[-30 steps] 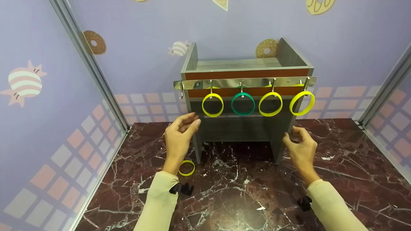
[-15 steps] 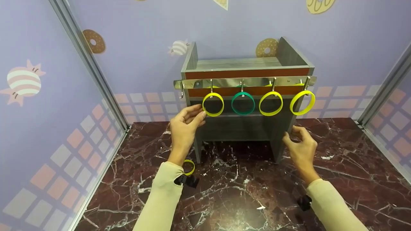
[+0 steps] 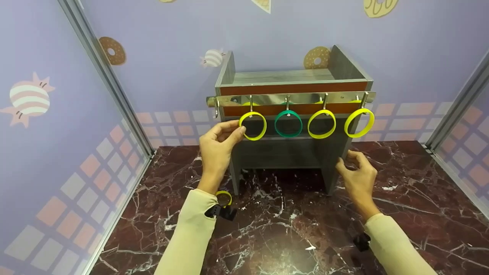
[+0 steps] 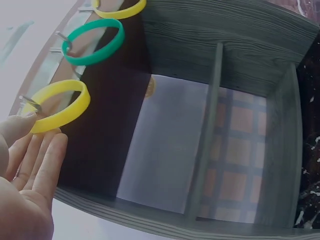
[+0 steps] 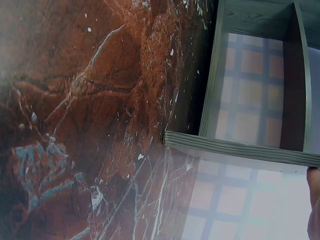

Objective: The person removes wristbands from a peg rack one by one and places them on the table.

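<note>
My left hand pinches a yellow wristband between thumb and fingers at its left side. That band hangs from a hook on the metal rail across the front of a grey wooden shelf unit. In the left wrist view, the thumb lies at the rim of the yellow wristband and the fingers reach under it. My right hand holds the shelf's right side panel low down, thumb at its front edge. Only a bit of that hand shows in the right wrist view.
A green wristband and two yellow wristbands, including the rightmost yellow wristband, hang from hooks to the right. The leftmost hook is bare. Another yellow wristband lies on the marble tabletop, partly behind the left wrist.
My left hand has moved up and right to the leftmost hanging yellow wristband and taken hold of it. The band now sits slightly shifted. My right hand has stayed at the side panel.
</note>
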A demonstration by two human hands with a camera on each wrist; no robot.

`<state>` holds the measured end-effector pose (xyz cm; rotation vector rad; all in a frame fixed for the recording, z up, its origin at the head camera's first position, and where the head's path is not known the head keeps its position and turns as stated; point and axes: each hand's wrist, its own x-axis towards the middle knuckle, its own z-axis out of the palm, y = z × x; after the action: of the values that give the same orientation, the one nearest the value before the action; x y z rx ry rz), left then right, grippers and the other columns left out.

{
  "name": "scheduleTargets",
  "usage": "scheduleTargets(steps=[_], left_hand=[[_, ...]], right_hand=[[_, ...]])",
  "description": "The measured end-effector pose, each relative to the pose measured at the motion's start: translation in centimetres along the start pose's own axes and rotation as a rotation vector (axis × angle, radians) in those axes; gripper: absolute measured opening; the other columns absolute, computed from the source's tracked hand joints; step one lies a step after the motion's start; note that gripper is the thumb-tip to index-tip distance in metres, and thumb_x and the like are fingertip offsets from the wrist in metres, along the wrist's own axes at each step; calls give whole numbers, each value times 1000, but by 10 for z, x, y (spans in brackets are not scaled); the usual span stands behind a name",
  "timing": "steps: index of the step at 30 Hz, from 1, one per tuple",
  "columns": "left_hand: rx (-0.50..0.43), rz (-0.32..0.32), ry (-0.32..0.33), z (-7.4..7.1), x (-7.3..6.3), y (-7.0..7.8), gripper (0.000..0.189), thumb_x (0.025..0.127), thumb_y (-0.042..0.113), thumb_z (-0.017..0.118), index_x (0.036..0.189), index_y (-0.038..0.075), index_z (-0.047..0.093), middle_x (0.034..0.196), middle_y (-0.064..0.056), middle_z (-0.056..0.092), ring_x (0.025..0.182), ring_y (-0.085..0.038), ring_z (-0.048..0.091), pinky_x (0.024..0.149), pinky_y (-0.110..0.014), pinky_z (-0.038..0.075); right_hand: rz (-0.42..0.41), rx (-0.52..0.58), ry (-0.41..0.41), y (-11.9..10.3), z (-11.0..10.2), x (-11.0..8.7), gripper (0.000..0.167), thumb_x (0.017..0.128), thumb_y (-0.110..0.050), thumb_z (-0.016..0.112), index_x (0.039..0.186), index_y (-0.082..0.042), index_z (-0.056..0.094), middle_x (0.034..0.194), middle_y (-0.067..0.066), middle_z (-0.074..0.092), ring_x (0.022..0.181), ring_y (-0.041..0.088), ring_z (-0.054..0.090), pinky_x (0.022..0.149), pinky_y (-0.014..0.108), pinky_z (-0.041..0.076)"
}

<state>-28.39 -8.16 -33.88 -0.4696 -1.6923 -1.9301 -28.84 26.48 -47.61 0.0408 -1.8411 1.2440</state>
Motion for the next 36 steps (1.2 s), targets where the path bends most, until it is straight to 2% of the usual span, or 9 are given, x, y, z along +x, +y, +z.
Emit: scheduleTargets(steps=[10, 18, 24, 29, 36], left_hand=[[-54, 45, 31, 2, 4, 26, 16, 89, -4, 82, 105, -5, 79, 97, -16, 78, 81, -20, 76, 79, -37, 63], [-56, 77, 94, -13, -5, 36, 18, 88, -5, 82, 106, -5, 79, 98, -18, 78, 79, -21, 77, 76, -35, 63], [-115, 81, 149, -30, -13, 34, 17, 88, -10, 79, 105, -9, 77, 98, -23, 77, 80, -25, 77, 77, -40, 64], [-135, 23, 217, -44, -22, 31, 18, 88, -11, 80, 105, -7, 77, 100, -22, 76, 85, -26, 77, 81, -40, 63], [-132, -11, 287, -65, -33, 14, 17, 88, -13, 78, 104, -10, 77, 100, -21, 77, 85, -26, 78, 80, -38, 63]], right_hand=[[12, -19, 11, 2, -1, -1, 21, 85, 10, 78, 105, 11, 73, 96, 19, 77, 85, -8, 66, 77, 13, 54], [6, -21, 17, 3, -1, -1, 20, 84, 10, 78, 104, 11, 73, 95, 20, 76, 86, -10, 64, 81, 16, 54], [1, -14, 17, 2, 0, -1, 20, 84, 11, 78, 103, 10, 74, 93, 19, 76, 85, -8, 64, 80, 12, 51], [0, 4, 13, 2, -1, -1, 19, 85, 11, 77, 104, 8, 75, 93, 17, 77, 86, -8, 66, 79, 12, 51], [0, -14, 7, 3, 1, -1, 20, 84, 11, 77, 104, 10, 74, 94, 17, 77, 85, -8, 65, 78, 13, 52]])
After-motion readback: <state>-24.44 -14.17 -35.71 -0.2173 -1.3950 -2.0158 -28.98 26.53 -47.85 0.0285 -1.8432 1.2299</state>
